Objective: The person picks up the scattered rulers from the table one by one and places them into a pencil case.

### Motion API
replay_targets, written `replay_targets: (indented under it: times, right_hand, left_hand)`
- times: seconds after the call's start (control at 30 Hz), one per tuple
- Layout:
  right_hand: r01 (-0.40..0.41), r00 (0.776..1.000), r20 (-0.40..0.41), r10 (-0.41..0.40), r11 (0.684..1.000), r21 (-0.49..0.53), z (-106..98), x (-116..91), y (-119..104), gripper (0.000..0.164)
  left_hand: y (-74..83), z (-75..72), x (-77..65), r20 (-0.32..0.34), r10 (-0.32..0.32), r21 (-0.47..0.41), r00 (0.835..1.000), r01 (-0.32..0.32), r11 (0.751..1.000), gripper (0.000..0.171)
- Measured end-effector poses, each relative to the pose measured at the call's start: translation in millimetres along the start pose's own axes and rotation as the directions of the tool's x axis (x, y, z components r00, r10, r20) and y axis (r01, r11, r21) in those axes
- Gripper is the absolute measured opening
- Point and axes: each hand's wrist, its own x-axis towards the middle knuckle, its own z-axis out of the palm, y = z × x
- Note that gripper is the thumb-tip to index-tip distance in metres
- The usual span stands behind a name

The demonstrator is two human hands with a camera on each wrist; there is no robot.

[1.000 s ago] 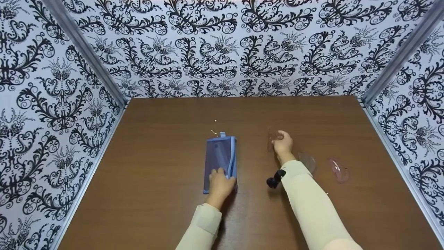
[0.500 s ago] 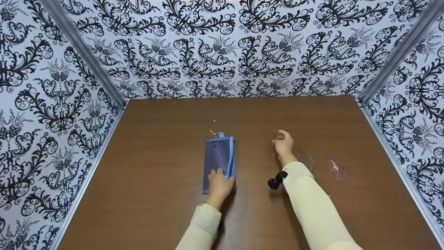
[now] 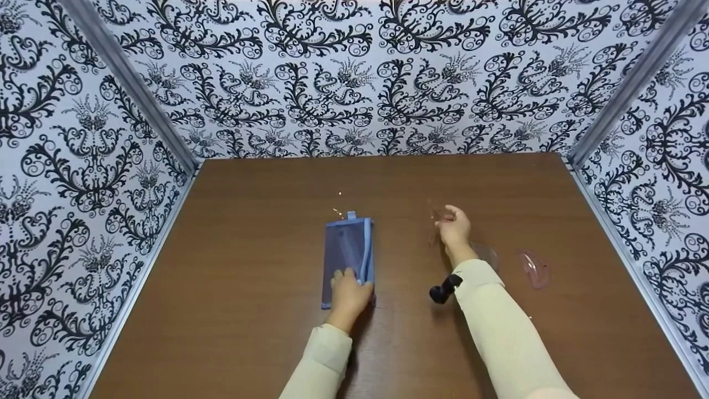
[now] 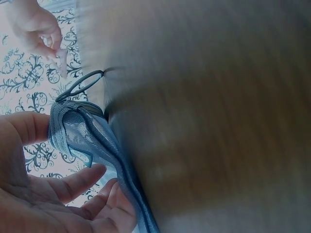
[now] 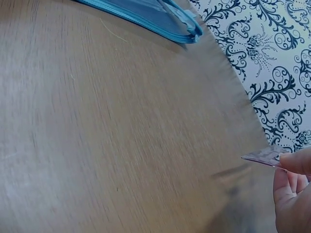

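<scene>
A blue mesh zipper pouch (image 3: 346, 244) lies lengthwise on the table, its zipper along the right side. My left hand (image 3: 350, 293) grips the pouch's near end, thumb at the zipper edge and fingers over the mesh. In the left wrist view the pouch (image 4: 90, 131) bulges between thumb and fingers, with a dark loop at its end. To the right, my right hand (image 3: 455, 228) pinches a clear pinkish set square (image 3: 437, 217) between thumb and fingers. The right wrist view shows the set square (image 5: 267, 155) held over the table, one pointed corner outward; the fingers hide the rest.
A clear rounded plastic piece (image 3: 487, 256) lies beside the right sleeve, partly covered by it. Farther right rests a pinkish curved protractor (image 3: 534, 270). Patterned walls (image 3: 332, 83) enclose the brown table (image 3: 249, 249) at the back and sides.
The set square has tilted slightly in my right hand, which has shifted very little. My left hand stays on the pouch. The whole head view has drifted slightly left.
</scene>
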Motion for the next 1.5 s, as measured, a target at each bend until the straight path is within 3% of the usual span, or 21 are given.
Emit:
replay_targets:
  times: [0.5,1.17,1.5]
  right_hand:
    - [0.009,1.0,-0.026,-0.007,0.997,0.079,-4.2,-7.6,-1.5,0.053]
    - [-0.026,0.999,0.036,0.023,0.997,0.077,-6.0,-24.3,4.2,0.053]
    - [-0.038,0.995,0.094,0.032,0.997,0.062,-8.4,-38.5,10.4,0.052]
  left_hand:
    - [-1.4,0.4,0.9,0.02,-0.013,0.011,1.0,0.013,1.0,0.054]
    - [-2.3,-0.7,1.8,0.007,0.02,0.012,1.0,-0.02,1.0,0.049]
    - [-1.6,-0.3,-0.6,0.023,0.003,0.002,1.0,-0.003,1.0,0.051]
